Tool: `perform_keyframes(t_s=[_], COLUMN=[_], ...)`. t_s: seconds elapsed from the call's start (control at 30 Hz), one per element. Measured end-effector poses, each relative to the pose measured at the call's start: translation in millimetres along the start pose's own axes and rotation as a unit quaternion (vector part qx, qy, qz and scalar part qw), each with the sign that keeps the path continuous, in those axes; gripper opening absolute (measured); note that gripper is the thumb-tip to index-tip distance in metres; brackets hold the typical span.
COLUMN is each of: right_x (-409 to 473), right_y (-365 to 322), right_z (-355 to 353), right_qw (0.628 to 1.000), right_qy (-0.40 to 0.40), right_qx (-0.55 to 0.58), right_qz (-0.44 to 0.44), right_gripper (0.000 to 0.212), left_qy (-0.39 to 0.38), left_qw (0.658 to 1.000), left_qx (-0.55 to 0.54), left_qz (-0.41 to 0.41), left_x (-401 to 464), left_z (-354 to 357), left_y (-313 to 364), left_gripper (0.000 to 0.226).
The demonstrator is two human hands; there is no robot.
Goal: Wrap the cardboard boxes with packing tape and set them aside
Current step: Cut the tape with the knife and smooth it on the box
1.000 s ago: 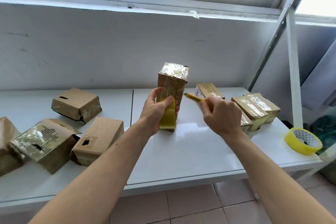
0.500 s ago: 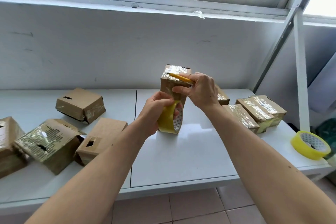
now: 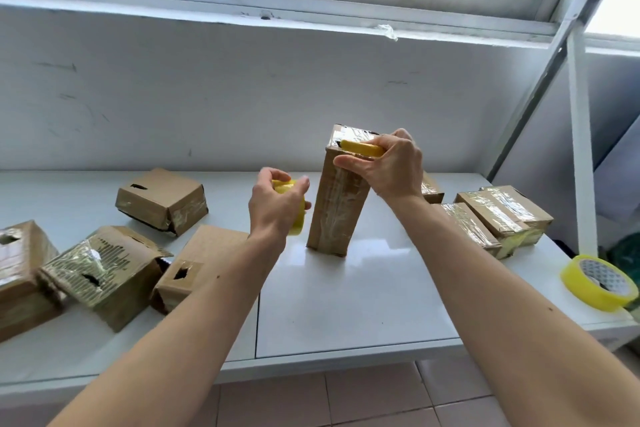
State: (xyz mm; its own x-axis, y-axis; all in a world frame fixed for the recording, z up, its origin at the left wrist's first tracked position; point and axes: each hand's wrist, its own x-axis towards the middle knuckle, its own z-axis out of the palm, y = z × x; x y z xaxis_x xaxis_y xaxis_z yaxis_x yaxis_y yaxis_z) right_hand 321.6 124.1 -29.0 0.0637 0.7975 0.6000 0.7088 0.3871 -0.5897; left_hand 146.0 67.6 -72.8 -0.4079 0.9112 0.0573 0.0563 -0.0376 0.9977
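Observation:
A tall cardboard box (image 3: pixel 334 208), glossy with tape, stands upright on the white table (image 3: pixel 346 305). My right hand (image 3: pixel 389 166) grips a yellow cutter (image 3: pixel 362 148) and lies across the box's top front edge, thumb on the front face. My left hand (image 3: pixel 277 206) holds a yellow tape roll (image 3: pixel 296 208) just left of the box, apart from it. The roll is mostly hidden behind my fingers.
Several unwrapped or partly taped boxes (image 3: pixel 162 199) lie on the left. Taped boxes (image 3: pixel 505 215) sit stacked at the right, behind my right arm. A second yellow tape roll (image 3: pixel 599 281) rests near the table's right corner. A slanted white frame post (image 3: pixel 578 135) stands at right.
My left hand has pulled the tape roll leftward, away from the box. My right hand stays at the box's top edge with the cutter.

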Motion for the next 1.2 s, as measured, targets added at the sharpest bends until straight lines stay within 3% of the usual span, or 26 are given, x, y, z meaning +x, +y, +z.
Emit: perform_keyframes(t_s=[0.27,0.37,0.47,0.57,0.63,0.77,0.9,0.93,1.0,1.07,1.2], right_x=[0.8,2.4,-7.6,-38.0,-63.1,-90.0,-73.1,-64.1,-42.3,-15.3,27.4], right_y=[5.0,4.7,13.3,41.1,64.9,104.6,106.3,99.0,69.3,27.8,-37.2], right_z=[9.4,4.6,-3.3,-7.6,-7.0,-3.3,-9.6,-12.0,-17.3,-16.1,1.2], right_qw=[0.995,0.991,0.981,0.972,0.977,0.979,0.936,0.947,0.985,0.994,0.988], right_qy=[-0.058,-0.085,-0.108,-0.068,-0.072,-0.171,-0.298,-0.265,-0.112,-0.012,-0.108], right_qx=[0.077,0.1,0.162,0.209,0.167,-0.007,-0.143,-0.132,-0.031,0.029,-0.094], right_qz=[-0.026,-0.014,0.028,0.081,0.108,0.11,0.119,0.122,0.128,0.1,0.064], right_gripper=[0.053,0.06,0.083,0.087,0.083,0.088,0.08,0.07,0.046,0.046,0.052], left_qy=[-0.055,-0.058,-0.048,-0.026,-0.008,-0.033,-0.086,-0.093,-0.103,-0.108,-0.123], left_qw=[0.988,0.988,0.988,0.99,0.992,0.995,0.988,0.987,0.987,0.988,0.989], left_qx=[0.125,0.123,0.129,0.123,0.118,0.095,0.124,0.125,0.118,0.097,0.055], left_qz=[0.076,0.07,0.071,0.068,0.052,0.007,-0.022,-0.03,-0.044,-0.052,-0.063], left_x=[30.0,34.8,34.4,30.1,29.9,35.0,42.4,44.6,48.0,44.7,26.3], left_z=[11.2,13.4,11.4,7.8,6.7,13.4,25.5,27.4,30.0,30.5,32.2], left_y=[10.5,8.2,8.8,17.1,23.9,37.5,46.2,46.5,45.3,43.4,35.1], left_gripper=[0.038,0.037,0.038,0.039,0.04,0.056,0.061,0.06,0.057,0.056,0.052])
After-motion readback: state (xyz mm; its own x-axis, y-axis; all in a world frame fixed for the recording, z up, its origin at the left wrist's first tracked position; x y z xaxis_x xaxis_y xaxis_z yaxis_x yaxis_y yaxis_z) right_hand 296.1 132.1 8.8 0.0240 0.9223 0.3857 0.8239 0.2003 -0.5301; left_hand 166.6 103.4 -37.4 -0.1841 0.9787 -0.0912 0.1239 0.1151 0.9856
